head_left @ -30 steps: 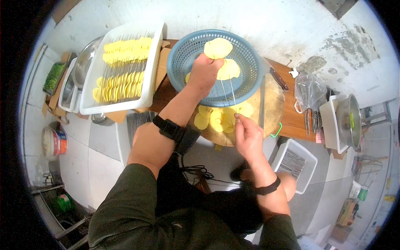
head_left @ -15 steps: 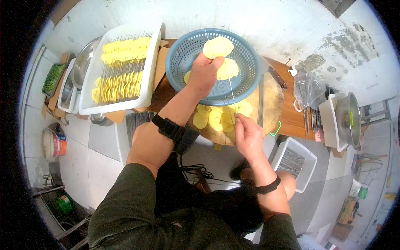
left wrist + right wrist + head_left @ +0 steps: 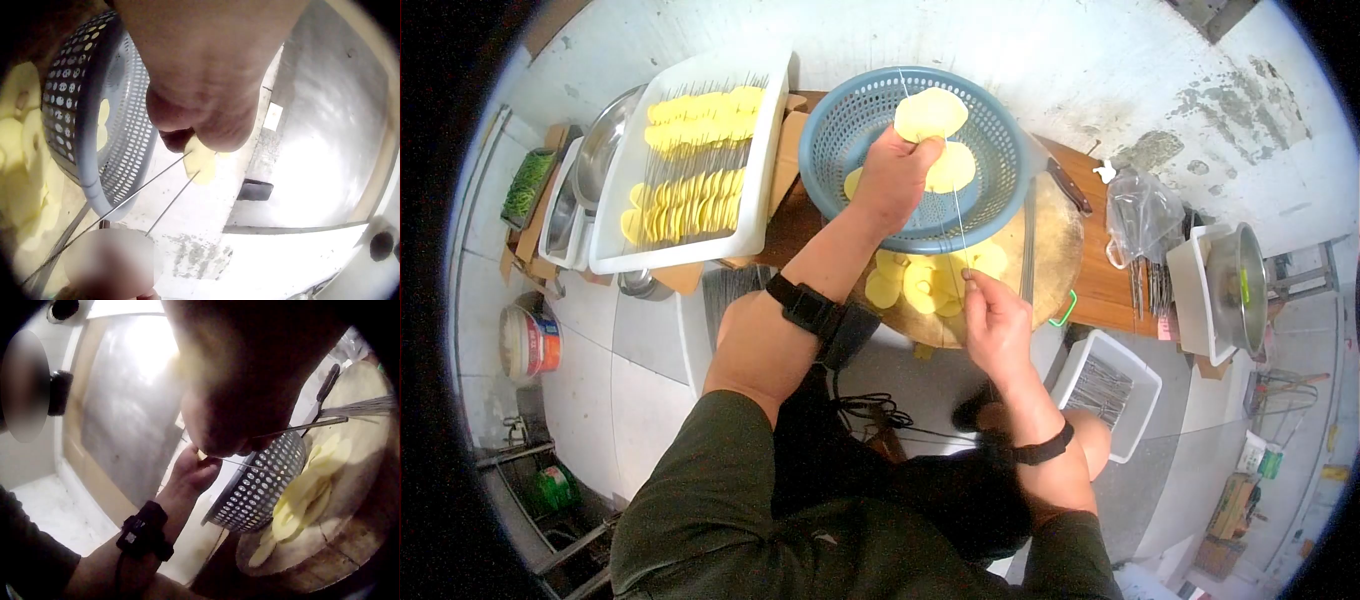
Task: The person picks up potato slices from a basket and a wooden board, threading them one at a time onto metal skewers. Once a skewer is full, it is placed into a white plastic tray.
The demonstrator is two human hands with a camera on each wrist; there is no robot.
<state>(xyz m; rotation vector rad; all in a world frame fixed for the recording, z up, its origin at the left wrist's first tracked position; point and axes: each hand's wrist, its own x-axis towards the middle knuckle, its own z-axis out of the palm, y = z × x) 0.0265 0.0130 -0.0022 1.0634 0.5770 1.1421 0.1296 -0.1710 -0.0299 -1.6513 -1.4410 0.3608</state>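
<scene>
My left hand pinches a thin round yellow slice, which looks like potato, above the blue colander. Another yellow slice shows just below the thumb, overlapping the colander. Closer to my body, my right hand pinches the near end of a thin metal skewer between thumb and fingertips. A thin tip sticks out past the upper slice. From the left wrist, two skewers meet the held slice; the left palm hides part of it.
Several yellow slices lie on a round wooden board beside a bundle of skewers and a knife. On the left, a white tray holds rows of skewered slices. A white bin with skewers stands lower right.
A skewer tip now shows beyond the upper slice, where none showed a second ago. My left hand has shifted slightly right with the slice; the right hand stays nearly in place.
</scene>
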